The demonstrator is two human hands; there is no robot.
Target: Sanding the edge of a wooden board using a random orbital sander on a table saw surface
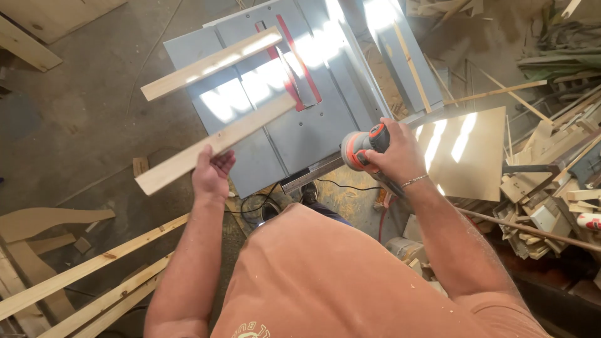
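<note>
the left hand, in the centre left of the frame, is closed around a pale wooden board, gripping it near its lower end; the board slants up to the right, its far end lying over the grey table saw in the upper middle. a second wooden board lies on the saw's worktop above it, roughly parallel and apart from the first. the right hand, right of centre, is wrapped around a grey and orange sander, held just beside the saw's near right corner. a flat plywood sheet lies right of this hand, with a heap of wood scraps at the right edge. long wooden strips lie on the floor at lower left.
</note>
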